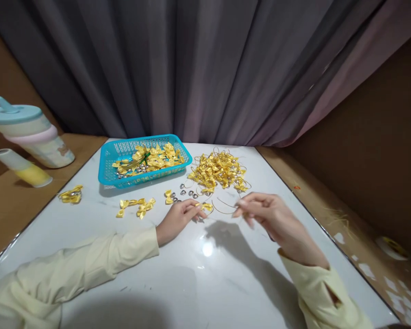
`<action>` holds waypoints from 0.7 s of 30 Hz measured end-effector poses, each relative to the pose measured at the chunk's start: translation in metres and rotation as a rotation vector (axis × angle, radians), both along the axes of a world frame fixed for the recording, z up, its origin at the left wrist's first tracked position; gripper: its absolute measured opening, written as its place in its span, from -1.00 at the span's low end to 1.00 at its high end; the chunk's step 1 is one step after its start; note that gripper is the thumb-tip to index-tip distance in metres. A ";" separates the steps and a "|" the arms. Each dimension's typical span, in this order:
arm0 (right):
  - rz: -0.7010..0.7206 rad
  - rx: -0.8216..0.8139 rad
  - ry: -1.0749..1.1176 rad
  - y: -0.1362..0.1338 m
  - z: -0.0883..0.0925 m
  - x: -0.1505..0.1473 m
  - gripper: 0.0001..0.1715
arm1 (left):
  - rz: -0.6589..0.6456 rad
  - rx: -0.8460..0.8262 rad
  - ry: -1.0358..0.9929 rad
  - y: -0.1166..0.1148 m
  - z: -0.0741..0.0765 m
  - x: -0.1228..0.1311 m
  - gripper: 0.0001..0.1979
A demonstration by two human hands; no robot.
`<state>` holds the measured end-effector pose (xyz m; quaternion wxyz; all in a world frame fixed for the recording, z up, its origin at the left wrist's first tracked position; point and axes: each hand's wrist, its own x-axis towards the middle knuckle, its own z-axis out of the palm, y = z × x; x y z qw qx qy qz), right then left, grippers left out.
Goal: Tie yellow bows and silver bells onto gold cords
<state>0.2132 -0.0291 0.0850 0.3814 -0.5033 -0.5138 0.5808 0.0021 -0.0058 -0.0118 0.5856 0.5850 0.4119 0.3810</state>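
My left hand [178, 218] rests low on the white table [192, 274], its fingertips pinched on a small yellow ribbon bow [207, 207]. My right hand [270, 214] hovers a little above the table to the right, fingers pinched on the end of a thin gold cord [222, 206] that loops back toward the bow. Both arms wear pale yellow sleeves. Small silver beads [187, 193] lie just beyond my left hand.
A blue plastic basket [109, 171] at the back holds yellow bows and silver beads. A heap of finished bows with cords [219, 171] lies right of it. Loose bows [137, 206] lie at left. A pastel tumbler [30, 132] and a small cup [22, 168] stand far left.
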 end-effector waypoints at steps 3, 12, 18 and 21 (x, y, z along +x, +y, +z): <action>0.102 -0.046 -0.150 -0.004 -0.031 -0.031 -0.71 | 0.021 -0.033 -0.018 -0.003 0.003 0.001 -0.78; 0.037 -0.031 -0.208 -0.010 -0.064 -0.057 -0.68 | 0.037 -0.026 0.018 -0.013 0.007 0.004 -0.77; 0.039 0.001 -0.223 -0.009 -0.065 -0.057 -0.68 | 0.051 -0.009 0.018 -0.013 0.007 0.003 -0.77; 0.033 0.000 -0.226 -0.009 -0.067 -0.058 -0.69 | 0.076 -0.017 0.008 -0.014 0.008 0.004 -0.78</action>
